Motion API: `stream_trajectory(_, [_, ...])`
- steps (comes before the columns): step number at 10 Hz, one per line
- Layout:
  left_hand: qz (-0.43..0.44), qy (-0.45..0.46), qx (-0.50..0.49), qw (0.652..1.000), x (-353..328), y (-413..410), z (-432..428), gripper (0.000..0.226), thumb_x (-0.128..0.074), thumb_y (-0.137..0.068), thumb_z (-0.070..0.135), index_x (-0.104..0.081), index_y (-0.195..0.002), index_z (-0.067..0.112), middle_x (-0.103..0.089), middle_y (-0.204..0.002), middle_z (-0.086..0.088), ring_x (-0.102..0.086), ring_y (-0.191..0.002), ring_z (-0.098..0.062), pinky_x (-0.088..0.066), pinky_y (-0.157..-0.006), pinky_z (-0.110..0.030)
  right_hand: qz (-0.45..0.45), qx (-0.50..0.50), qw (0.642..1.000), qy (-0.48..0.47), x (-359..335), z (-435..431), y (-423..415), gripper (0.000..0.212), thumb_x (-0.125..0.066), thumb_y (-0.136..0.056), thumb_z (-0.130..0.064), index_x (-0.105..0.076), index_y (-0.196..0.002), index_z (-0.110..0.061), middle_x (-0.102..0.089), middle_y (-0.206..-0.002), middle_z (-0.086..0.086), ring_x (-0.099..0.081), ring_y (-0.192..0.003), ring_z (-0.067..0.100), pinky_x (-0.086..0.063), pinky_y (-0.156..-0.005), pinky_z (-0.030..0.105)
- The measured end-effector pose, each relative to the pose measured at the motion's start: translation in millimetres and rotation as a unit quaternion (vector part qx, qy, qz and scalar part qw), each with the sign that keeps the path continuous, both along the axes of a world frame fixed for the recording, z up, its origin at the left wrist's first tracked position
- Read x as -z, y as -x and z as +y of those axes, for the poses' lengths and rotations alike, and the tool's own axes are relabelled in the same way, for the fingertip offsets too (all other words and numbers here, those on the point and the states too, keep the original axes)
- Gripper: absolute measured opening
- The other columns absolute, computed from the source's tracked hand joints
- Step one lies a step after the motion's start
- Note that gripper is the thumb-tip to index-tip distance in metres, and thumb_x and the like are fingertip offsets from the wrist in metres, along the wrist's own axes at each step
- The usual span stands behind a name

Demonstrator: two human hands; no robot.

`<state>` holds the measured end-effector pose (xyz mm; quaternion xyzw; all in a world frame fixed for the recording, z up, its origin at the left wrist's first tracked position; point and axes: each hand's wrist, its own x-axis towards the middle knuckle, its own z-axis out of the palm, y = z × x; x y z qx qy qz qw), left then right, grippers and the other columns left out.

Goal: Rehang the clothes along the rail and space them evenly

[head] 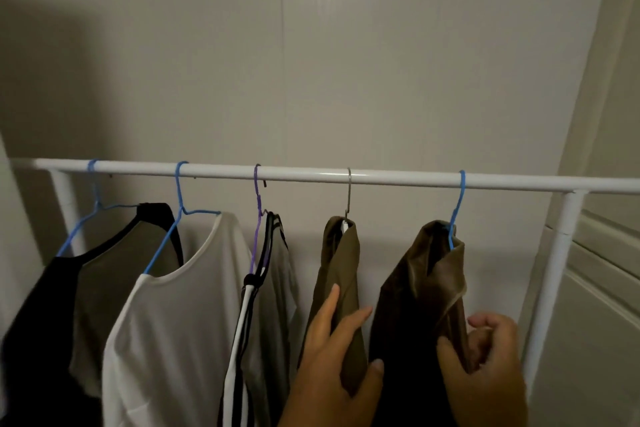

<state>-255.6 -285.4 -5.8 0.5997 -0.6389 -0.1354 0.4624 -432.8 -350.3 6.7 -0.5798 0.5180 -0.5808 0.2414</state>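
A white rail [311, 175] runs across the view with several garments hanging from it. From the left: a black and grey top [104, 274] on a blue hanger, a white top [180, 315] on a blue hanger, a striped garment [256, 288] on a purple hanger, an olive garment [341, 274] on a metal hook, and a dark brown garment [415, 305] on a blue hanger. My left hand [332, 364] grips the olive garment's lower part. My right hand [485, 367] pinches the brown garment's right edge.
A white upright post [554, 281] supports the rail at the right, another post [67, 211] at the left. A pale wall [346, 62] stands close behind. A white panelled surface [595, 305] lies at the right.
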Motion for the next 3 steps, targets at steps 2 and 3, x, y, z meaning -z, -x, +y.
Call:
stream_trajectory(2, [-0.004,0.026,0.022,0.999,-17,-13,48,0.073,-0.054,-0.088,0.065,-0.014,-0.149,0.065,-0.004,-0.157,0.046,-0.006,-0.149,0.014,-0.018,-0.120,-0.029,0.132,0.027,0.991,0.004,-14,40,11,0.059,-0.081,-0.080,-0.022,-0.052,-0.131,-0.025,-0.047,-0.123,0.003,-0.049,-0.120,0.029,-0.046,-0.101,0.054])
stream_trajectory(3, [-0.004,0.028,0.052,0.998,-25,-29,84,0.069,-0.058,-0.095,0.054,-0.017,-0.150,0.063,-0.010,-0.157,0.046,-0.009,-0.145,0.021,-0.019,-0.118,-0.021,0.137,0.041,0.989,0.040,-31,70,12,0.066,-0.077,-0.084,-0.028,-0.047,-0.142,-0.031,-0.045,-0.133,0.000,-0.045,-0.131,0.030,-0.044,-0.102,0.052])
